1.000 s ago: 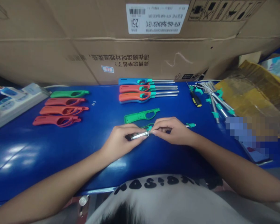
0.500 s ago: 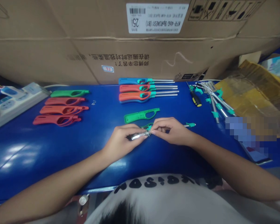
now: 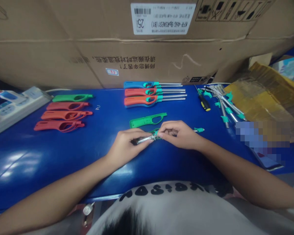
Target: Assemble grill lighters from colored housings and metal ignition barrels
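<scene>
At mid-bench [image 3: 63, 160], a metal lighter tube [image 3: 144, 139] lies crosswise, nearly unmoved since the last frame.
Left hand [image 3: 126, 146] curled around it, dark end leftward; right hand [image 3: 178, 135] nearly closed, fingertips pinching its right end.
</scene>
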Available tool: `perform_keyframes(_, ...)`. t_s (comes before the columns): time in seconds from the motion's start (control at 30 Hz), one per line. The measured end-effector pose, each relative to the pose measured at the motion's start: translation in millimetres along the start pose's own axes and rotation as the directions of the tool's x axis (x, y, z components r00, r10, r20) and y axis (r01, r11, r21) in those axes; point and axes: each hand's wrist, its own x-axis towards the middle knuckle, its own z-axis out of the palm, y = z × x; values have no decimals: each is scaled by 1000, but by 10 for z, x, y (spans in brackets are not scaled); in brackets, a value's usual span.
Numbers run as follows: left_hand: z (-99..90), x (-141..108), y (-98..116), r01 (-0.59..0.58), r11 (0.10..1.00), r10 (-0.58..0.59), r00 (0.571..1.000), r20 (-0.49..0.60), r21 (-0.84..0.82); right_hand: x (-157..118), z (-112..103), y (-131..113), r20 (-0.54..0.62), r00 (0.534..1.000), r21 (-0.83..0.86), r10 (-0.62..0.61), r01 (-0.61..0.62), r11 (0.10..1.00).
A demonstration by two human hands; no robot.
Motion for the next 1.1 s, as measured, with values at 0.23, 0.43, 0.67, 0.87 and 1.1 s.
perform_keyframes(0.23,32,0,-11,-7,1000,7,1000,-11,-23,3,24,11,-16,1000,33,14,-13,999)
perform_keyframes(0.43,61,-21,-10,0,1000,0,999,-34,-18,-8,40,-4,-30,1000,29,4,-3,1000)
perform_keyframes(0.67,114,-53,-34,58,997,-61,995,-78,-47,-23,59,8,-68,998,29,-12,14,999)
perform_keyframes(0.87,126,-65,-52,75,994,-82,994,-77,-81,-23,81,15,-85,996,-12,-42,41,999)
perform_keyframes(1.1,102,-25,-24,98,993,-102,993,-51,-67,-9,86,20,-88,996,-21,-23,21,1000)
